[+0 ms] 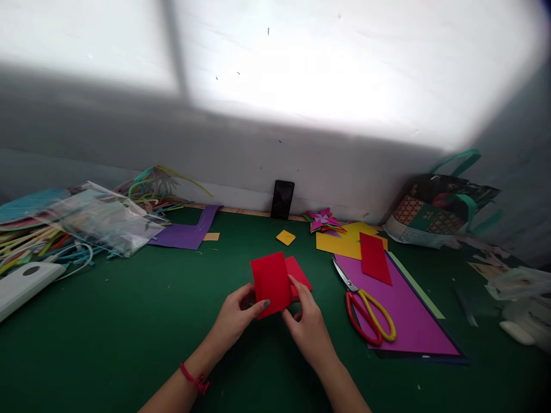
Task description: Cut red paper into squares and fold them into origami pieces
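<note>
A square of red paper (272, 282) is held up, slightly tilted, between my two hands above the green tabletop. My left hand (236, 314) pinches its lower left corner, thumb in front and fingers behind. On the right edge, my right hand (305, 321) is closed with thumb and fingertips at the sheet. Behind it, another red paper piece (298, 274) shows in part; I cannot tell whether my right fingers touch it. Scissors (365, 310) with one red and one yellow handle lie to the right, on purple paper (413, 321).
A small yellow square (286, 237) and a phone (282, 199) leaning on the wall are ahead. Folded paper stars (323, 220), yellow paper (340, 244) and a red strip (375, 258) lie right. Left are purple paper (181, 234), a plastic bag (107, 218) and a white power strip (28, 284).
</note>
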### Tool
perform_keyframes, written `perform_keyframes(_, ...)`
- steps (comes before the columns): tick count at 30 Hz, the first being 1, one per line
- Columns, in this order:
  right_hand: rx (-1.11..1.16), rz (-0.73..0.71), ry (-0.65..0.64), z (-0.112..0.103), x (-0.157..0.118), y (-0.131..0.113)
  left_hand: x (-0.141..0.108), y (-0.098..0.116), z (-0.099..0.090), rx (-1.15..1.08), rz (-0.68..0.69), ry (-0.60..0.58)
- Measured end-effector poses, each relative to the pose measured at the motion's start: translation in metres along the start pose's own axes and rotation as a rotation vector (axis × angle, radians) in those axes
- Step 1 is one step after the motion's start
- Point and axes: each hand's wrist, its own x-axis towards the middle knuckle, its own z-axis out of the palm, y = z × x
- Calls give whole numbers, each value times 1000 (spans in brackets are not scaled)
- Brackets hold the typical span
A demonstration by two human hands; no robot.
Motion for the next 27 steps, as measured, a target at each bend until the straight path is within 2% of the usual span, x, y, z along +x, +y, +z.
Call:
perform_keyframes(7,203,7,-85,1,-1,-18,0,-11,-3,-201,11,-143)
perform_keyframes(13,457,114,-235,-3,-5,-19,-2,-5,-1,-164,-84,-91)
perform_keyframes(19,751,65,-176,-3,1,-12,-6,9,0,-115,-169,-3)
perform_keyframes(23,807,126,-104,-7,4,-7,-10,16,1,-84,-234,-14)
perform_keyframes(27,888,179,-17,-15,6,-2,-9,18,4,-166,-234,18)
